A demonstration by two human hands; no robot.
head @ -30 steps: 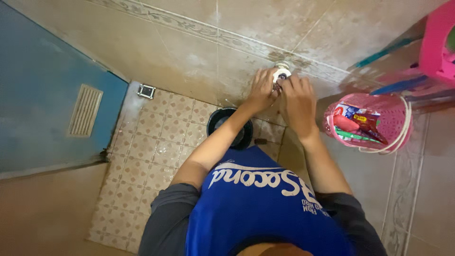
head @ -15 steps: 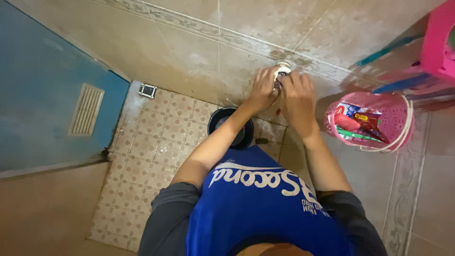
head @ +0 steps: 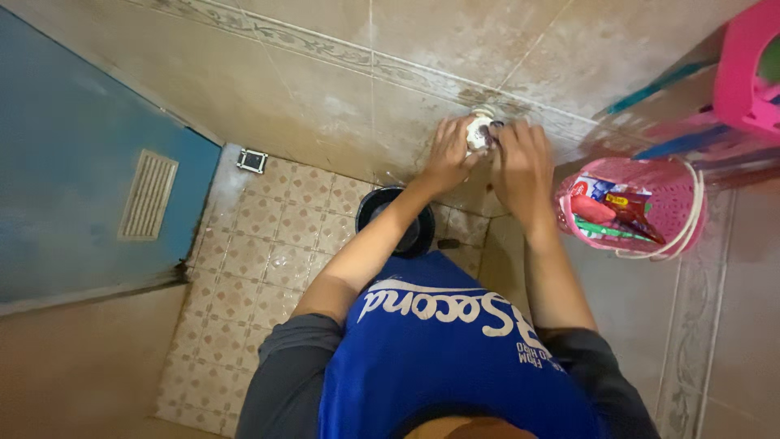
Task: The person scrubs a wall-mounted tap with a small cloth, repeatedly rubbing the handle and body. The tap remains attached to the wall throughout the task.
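Left hand (head: 449, 152) curled around the small white tap fitting (head: 479, 132) on the tiled wall (head: 341, 97) – right hand (head: 522, 167) pinching its front with fingertips. Probably stiff, wet, slippery; best gripped round the body. Directly above the black bucket (head: 396, 221) on the floor, between both hands.

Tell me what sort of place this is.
Most likely a small bathroom or wash area: tiled walls and a patterned tiled floor, a floor drain in the corner, and a black bucket below the white wall fitting that both hands work on.
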